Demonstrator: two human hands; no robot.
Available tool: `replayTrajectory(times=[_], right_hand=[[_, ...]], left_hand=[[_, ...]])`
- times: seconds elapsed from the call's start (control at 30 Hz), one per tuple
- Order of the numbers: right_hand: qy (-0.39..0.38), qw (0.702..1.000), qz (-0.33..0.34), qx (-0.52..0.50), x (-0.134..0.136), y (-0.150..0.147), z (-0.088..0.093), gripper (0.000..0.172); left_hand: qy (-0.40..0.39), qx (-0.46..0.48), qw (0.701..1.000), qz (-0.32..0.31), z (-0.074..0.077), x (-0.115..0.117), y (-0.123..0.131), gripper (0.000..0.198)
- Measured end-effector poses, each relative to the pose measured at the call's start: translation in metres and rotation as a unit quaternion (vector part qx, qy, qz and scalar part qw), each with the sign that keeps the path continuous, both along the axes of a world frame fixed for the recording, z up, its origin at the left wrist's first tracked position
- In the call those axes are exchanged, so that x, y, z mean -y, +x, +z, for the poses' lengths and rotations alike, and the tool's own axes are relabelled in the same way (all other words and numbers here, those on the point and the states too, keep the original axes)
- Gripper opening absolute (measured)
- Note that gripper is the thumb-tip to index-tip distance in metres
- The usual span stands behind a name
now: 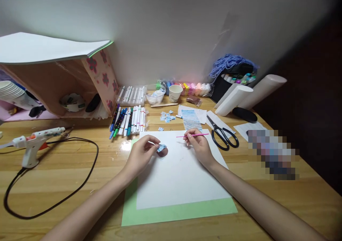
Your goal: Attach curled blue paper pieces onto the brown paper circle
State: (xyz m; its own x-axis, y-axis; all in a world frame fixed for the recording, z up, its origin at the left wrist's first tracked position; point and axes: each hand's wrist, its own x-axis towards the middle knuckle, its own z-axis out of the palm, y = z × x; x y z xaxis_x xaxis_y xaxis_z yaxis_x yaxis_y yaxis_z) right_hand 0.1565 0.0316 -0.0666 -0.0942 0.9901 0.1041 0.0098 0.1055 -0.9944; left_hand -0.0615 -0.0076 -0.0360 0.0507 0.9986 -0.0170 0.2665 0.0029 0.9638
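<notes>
On the wooden surface (109, 164), toward its left side, a white glue gun (31, 150) lies with its black cord looped on the grain. Slim, capped markers (128, 121) lie side by side farther right, their lengths running toward the surface's far edge.

The left hand (142, 152) is over the left half of a smooth white sheet (181, 177), thumb and fingertips nearly closed on a small, crinkled blue-striped scrap (161, 148). Beneath, a green sheet (181, 214) shows along the left and near edges. Beyond its far edge, similar angular paper bits (167, 117) are scattered.

The right hand (199, 148), near the sheet's far-right corner, pinches a thin pink stick (200, 135), fingers curled. The stick lies right of the scrap, between the hands in part; its long axis runs roughly along the far edge, the slimmer end pointing left.

At right, black-handled scissors (218, 130) point toward the far edge, leaning left.
</notes>
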Motion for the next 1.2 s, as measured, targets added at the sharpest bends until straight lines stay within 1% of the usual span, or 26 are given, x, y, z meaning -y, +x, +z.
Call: replayTrajectory(times=[0.1,0.17,0.3,0.4,0.5,0.63,0.73,0.83,0.93,1.07,1.2], right_hand=[[0.001,0.999,0.03,0.016,0.007,-0.003,0.002,0.018],[0.003,0.998,0.047,0.031,0.011,-0.005,0.003,0.017],[0.019,0.995,0.075,0.058,0.02,-0.009,0.006,0.014],[0.022,0.992,0.103,0.067,0.028,-0.014,0.007,0.012],[0.04,0.986,0.129,0.096,0.032,-0.019,0.009,0.012],[0.065,0.977,0.152,0.131,0.031,-0.024,0.01,0.011],[0.082,0.974,0.162,0.137,0.028,-0.029,0.01,0.009],[0.121,0.969,0.17,0.132,0.025,-0.034,0.011,0.008],[0.159,0.961,0.19,0.121,0.025,-0.038,0.013,0.011],[0.214,0.947,0.191,0.144,0.026,-0.041,0.012,0.015],[0.239,0.93,0.21,0.183,0.025,-0.043,0.009,0.015]], left_hand=[[-0.021,0.051,0.998,0.036,-0.011,0.008,-0.013,0.013],[-0.027,0.062,0.997,0.046,-0.016,0.01,-0.016,0.016],[-0.039,0.066,0.996,0.05,-0.019,0.012,-0.016,0.016],[-0.049,0.065,0.996,0.033,-0.019,0.011,-0.015,0.019],[-0.053,0.065,0.996,0.002,-0.018,0.006,-0.016,0.022],[-0.066,0.067,0.995,-0.023,-0.015,-0.002,-0.018,0.023],[-0.086,0.07,0.993,-0.033,-0.014,-0.008,-0.019,0.028],[-0.101,0.057,0.991,-0.065,-0.014,-0.013,-0.02,0.026],[-0.107,0.052,0.988,-0.095,-0.014,-0.016,-0.022,0.023],[-0.121,0.047,0.987,-0.095,-0.014,-0.019,-0.023,0.024],[-0.097,0.018,0.989,-0.109,-0.014,-0.022,-0.024,0.023]])
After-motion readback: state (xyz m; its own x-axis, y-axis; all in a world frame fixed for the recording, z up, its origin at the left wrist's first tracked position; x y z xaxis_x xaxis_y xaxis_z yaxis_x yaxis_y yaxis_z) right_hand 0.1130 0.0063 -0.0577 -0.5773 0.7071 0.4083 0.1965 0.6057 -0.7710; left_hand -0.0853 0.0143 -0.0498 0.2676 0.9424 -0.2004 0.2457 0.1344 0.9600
